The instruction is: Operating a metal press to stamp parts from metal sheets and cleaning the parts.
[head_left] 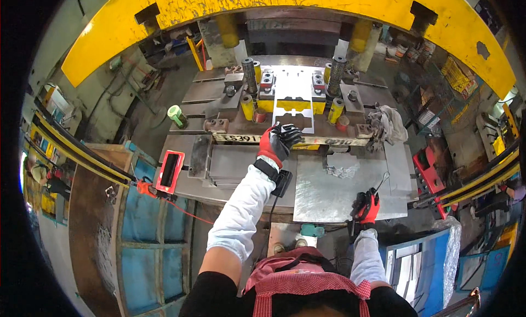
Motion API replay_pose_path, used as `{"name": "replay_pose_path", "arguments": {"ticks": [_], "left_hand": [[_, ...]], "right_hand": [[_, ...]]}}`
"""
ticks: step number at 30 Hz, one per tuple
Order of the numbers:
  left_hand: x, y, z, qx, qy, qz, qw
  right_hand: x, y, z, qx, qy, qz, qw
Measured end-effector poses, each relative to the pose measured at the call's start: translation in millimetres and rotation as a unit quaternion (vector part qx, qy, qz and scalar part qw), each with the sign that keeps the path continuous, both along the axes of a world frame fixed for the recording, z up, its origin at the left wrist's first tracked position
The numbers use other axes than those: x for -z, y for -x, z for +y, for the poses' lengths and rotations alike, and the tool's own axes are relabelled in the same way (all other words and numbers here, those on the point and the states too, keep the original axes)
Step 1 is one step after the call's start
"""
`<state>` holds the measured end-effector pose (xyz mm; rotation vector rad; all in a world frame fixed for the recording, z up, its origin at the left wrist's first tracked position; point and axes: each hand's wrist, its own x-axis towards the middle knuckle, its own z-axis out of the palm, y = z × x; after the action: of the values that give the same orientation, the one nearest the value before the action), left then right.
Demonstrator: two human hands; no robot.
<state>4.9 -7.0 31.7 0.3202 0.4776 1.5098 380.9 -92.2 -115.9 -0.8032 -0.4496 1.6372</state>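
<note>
My left hand [279, 142], in a red and black glove, is closed at the near left corner of a cut-out metal strip [308, 120]. Its fingers cover that corner. The strip runs back over the lower die of a press [323, 106], between upright guide posts [336, 76] and yellow cylinders [336, 110]. Lower right, my gloved right hand [366, 206] is closed round a thin metal hook [382, 182], whose bent tip points away from me. That hand is above the right edge of a flat metal sheet [323, 199].
A yellow press beam [285, 0] spans the top. Grey rags [388, 125] hang at the die's right end. On the left are a red-framed device [170, 172] and a green-capped bottle [176, 115]. Yellow-black rails [82, 147] flank both sides. A cable [270, 215] hangs from my left wrist.
</note>
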Motion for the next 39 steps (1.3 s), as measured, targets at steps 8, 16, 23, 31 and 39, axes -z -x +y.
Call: {"name": "replay_pose_path", "arguments": {"ticks": [8, 16, 23, 31, 39], "left_hand": [[-4, -4, 3, 0.0, 0.033, 0.001, 0.999], [8, 7, 4, 0.003, 0.016, -0.005, 1.0], [-4, -3, 4, 0.001, 0.041, -0.016, 0.999], [-1, 0, 6, -0.01, 0.047, -0.015, 0.999], [-2, 0, 4, -0.007, 0.038, -0.022, 0.999]], "right_hand": [[-18, 8, 0, 0.101, 0.034, -0.13, 0.986], [-25, 21, -5, 0.113, 0.02, -0.145, 0.983], [-4, 6, 1, 0.137, 0.003, -0.164, 0.977], [-27, 16, -6, 0.133, 0.045, -0.169, 0.976], [-13, 6, -2, 0.1, 0.036, -0.142, 0.984]]}}
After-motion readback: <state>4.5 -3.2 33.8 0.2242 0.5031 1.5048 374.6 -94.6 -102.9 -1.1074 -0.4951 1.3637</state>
